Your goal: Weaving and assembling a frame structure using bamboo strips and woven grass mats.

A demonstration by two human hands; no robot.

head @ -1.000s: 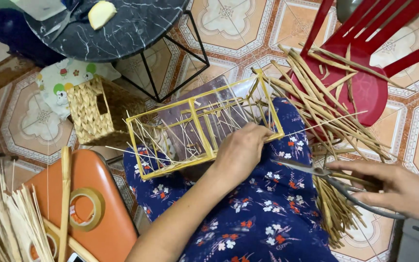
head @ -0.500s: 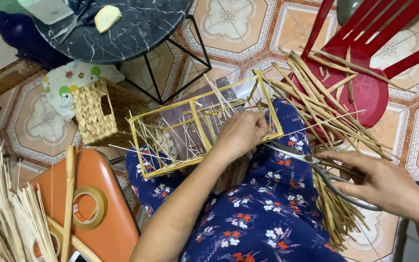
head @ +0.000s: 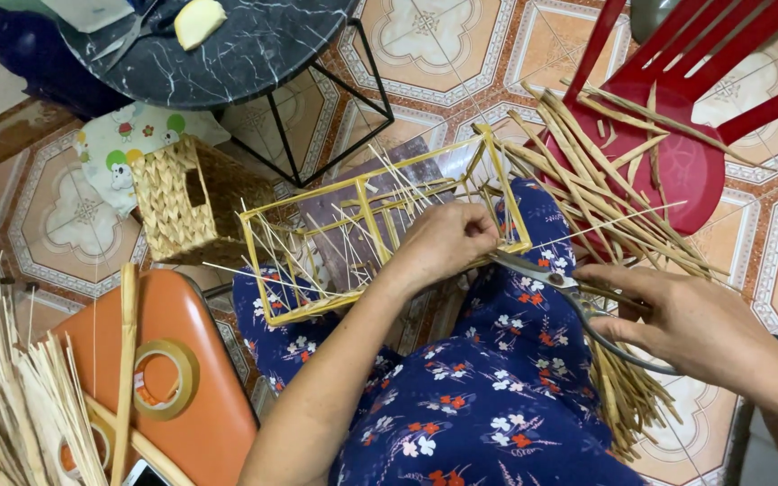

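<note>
left hand [head: 447,241]: grip curled tight, fingers pinching the near right edge of the straw frame [head: 317,234] – knuckles up, forearm crossing the lap.
right hand [head: 691,319]: grip closed through the handles of the scissors [head: 562,286]; fingers wrapped round the loops, thumb on top.
scissors: metal blades nearly together, tips pointing left, just beside the left hand at the frame's edge.
straw frame: yellow, box-shaped, open grid of thin sticks – resting on the lap over the blue flowered cloth [head: 479,405]; loose sticks poke out of it at angles.
straw bundle [head: 605,198]: long yellow stalks fanned across the red chair [head: 695,135] to the right, some hanging down past the knee.
woven basket [head: 177,202]: small, house-shaped, on the floor left of the frame.
tape roll [head: 162,378]: tan ring lying flat on the orange stool [head: 200,423], lower left.
table [head: 263,45]: round, dark marbled top, black wire legs, upper left; a pale yellow block [head: 198,20] lies on it.
pale reeds [head: 2,378]: thin bunch at far left edge.
</note>
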